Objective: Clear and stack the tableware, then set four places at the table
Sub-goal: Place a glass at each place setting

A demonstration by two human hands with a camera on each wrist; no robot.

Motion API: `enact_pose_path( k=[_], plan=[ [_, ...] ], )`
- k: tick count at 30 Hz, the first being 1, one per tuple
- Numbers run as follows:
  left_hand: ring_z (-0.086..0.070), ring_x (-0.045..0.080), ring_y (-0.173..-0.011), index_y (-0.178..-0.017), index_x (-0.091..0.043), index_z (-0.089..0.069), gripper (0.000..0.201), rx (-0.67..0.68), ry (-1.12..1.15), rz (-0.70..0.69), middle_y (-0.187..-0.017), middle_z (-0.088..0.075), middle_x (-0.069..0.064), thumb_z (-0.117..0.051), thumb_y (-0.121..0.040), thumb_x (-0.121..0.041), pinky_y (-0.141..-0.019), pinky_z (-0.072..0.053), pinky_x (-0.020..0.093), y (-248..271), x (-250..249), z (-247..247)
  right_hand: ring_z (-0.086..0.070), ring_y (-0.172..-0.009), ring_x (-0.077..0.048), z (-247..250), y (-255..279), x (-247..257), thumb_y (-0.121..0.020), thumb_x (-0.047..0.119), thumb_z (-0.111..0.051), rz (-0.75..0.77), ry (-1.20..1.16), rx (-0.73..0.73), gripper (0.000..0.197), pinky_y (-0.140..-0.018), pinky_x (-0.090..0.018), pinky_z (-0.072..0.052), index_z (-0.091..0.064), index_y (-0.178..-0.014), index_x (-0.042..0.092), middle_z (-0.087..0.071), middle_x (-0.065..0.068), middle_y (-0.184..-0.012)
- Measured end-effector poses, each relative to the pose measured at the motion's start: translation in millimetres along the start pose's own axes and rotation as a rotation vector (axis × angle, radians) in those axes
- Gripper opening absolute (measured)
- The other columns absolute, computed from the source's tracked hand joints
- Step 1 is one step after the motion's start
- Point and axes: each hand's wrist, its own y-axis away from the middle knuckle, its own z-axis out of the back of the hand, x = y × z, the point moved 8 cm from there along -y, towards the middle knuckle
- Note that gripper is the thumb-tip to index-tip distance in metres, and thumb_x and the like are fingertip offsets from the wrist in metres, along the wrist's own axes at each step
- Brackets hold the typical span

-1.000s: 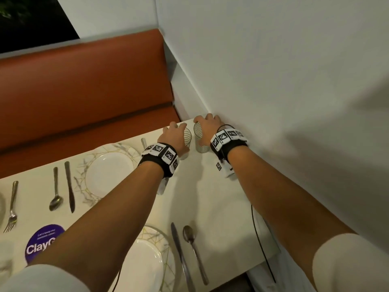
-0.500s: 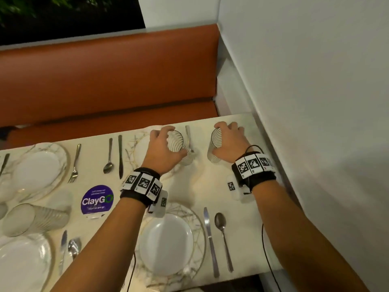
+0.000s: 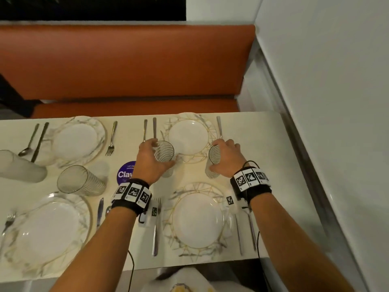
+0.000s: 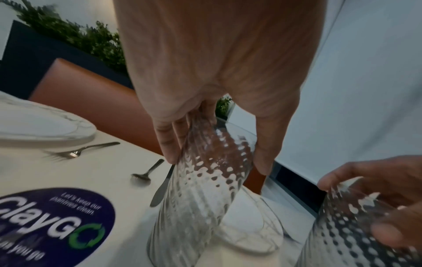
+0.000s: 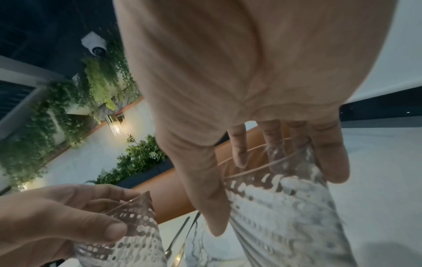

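My left hand (image 3: 152, 160) grips a ribbed clear glass (image 3: 165, 158) near its rim, thumb on one side and fingers on the other (image 4: 169, 144). My right hand (image 3: 226, 157) grips a second ribbed glass (image 3: 212, 161) the same way (image 5: 278, 198). Both glasses hang over the table's middle, between the far right plate (image 3: 188, 137) and the near right plate (image 3: 197, 216). Whether their bases touch the table (image 3: 273, 165) I cannot tell. Two more plates lie at the far left (image 3: 76, 141) and near left (image 3: 49, 228), each flanked by cutlery.
A third ribbed glass (image 3: 80, 183) and a frosted one (image 3: 19, 168) lie on their sides at the left. A purple ClayGo sticker (image 3: 126, 171) marks the table's middle. An orange bench (image 3: 126, 64) runs along the far side, a white wall (image 3: 336, 102) along the right.
Both hands have carried their glasses from the table's far right corner by the wall back toward the middle, between the two right-hand plates. The head view has swung left.
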Motion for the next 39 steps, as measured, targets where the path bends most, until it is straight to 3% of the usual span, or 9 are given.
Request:
enact_pose_path(
  k=[3,8,12,19,25,30,34,39],
  plan=[
    [-0.053,0.023,-0.125,-0.144,-0.016,-0.045,0.092,0.056,-0.017,-0.017,-0.141,-0.046,0.006,-0.096,-0.069,-0.030,-0.110,-0.049,0.045,6.1,14.0,-8.6,-0.036,-0.125,-0.034,-10.6,4.0,7.2,-0.072,0.036,-0.082,-0.009,0.046,0.014,0.078,-0.101,-0.047,-0.044,-0.039,-0.137,0.027,-0.038,-0.012,-0.139],
    [-0.050,0.022,-0.128,-0.146,-0.015,-0.042,0.092,0.078,0.033,-0.020,-0.143,-0.047,0.007,-0.095,-0.071,-0.028,-0.110,-0.048,0.041,9.0,25.2,-9.9,-0.040,-0.125,-0.035,-16.3,1.6,13.2,-0.073,0.058,-0.077,-0.056,0.048,0.013,0.076,-0.099,-0.043,-0.042,-0.046,-0.134,0.027,-0.043,-0.012,-0.135],
    [-0.053,0.023,-0.129,-0.148,-0.017,-0.041,0.094,0.091,0.069,-0.004,-0.145,-0.049,0.006,-0.095,-0.071,-0.027,-0.108,-0.050,0.044,7.7,30.2,-9.8,-0.049,-0.122,-0.036,-14.4,2.8,9.3,-0.079,0.057,-0.074,-0.083,0.018,0.003,0.068,-0.099,-0.041,-0.044,-0.051,-0.134,0.025,-0.051,-0.015,-0.130],
    [-0.055,0.025,-0.126,-0.147,-0.021,-0.040,0.094,0.107,0.079,0.004,-0.141,-0.054,0.005,-0.095,-0.070,-0.027,-0.105,-0.051,0.045,5.5,31.9,-10.9,-0.055,-0.119,-0.034,-8.6,15.9,-18.2,-0.074,0.059,-0.078,-0.172,0.020,0.038,0.074,-0.098,-0.041,-0.050,-0.051,-0.134,0.025,-0.053,-0.014,-0.127],
    [-0.052,0.031,-0.130,-0.148,-0.026,-0.039,0.095,0.123,0.066,-0.024,-0.148,-0.043,0.012,-0.095,-0.071,-0.026,-0.105,-0.053,0.051,8.7,33.9,-16.7,-0.055,-0.120,-0.031,-7.5,22.9,-31.8,-0.075,0.056,-0.079,-0.202,0.026,0.053,0.074,-0.100,-0.041,-0.050,-0.052,-0.134,0.023,-0.053,-0.014,-0.131],
    [-0.050,0.029,-0.134,-0.159,-0.027,-0.027,0.109,0.097,0.092,0.013,-0.150,-0.041,0.014,-0.093,-0.074,-0.027,-0.107,-0.051,0.050,14.2,39.4,-17.7,-0.054,-0.125,-0.031,-6.5,21.5,-32.6,-0.076,0.073,-0.068,-0.206,-0.033,0.014,0.084,-0.103,-0.044,-0.049,-0.050,-0.138,0.019,-0.052,-0.011,-0.138],
    [-0.056,0.028,-0.129,-0.148,-0.011,-0.037,0.096,0.011,0.157,0.085,-0.142,-0.055,0.008,-0.094,-0.073,-0.024,-0.106,-0.052,0.045,15.8,44.3,-14.9,-0.054,-0.124,-0.030,-10.5,22.3,-36.5,-0.083,0.061,-0.069,-0.221,-0.077,-0.006,0.069,-0.102,-0.040,-0.047,-0.053,-0.134,0.017,-0.054,-0.011,-0.135],
    [-0.057,0.028,-0.129,-0.144,-0.010,-0.040,0.087,-0.010,0.138,0.084,-0.140,-0.059,0.008,-0.093,-0.076,-0.023,-0.106,-0.051,0.041,13.3,45.3,-14.1,-0.054,-0.122,-0.027,-13.8,25.3,-45.3,-0.083,0.054,-0.071,-0.231,-0.105,-0.009,0.063,-0.099,-0.036,-0.047,-0.054,-0.130,0.016,-0.057,-0.008,-0.132]
  ],
)
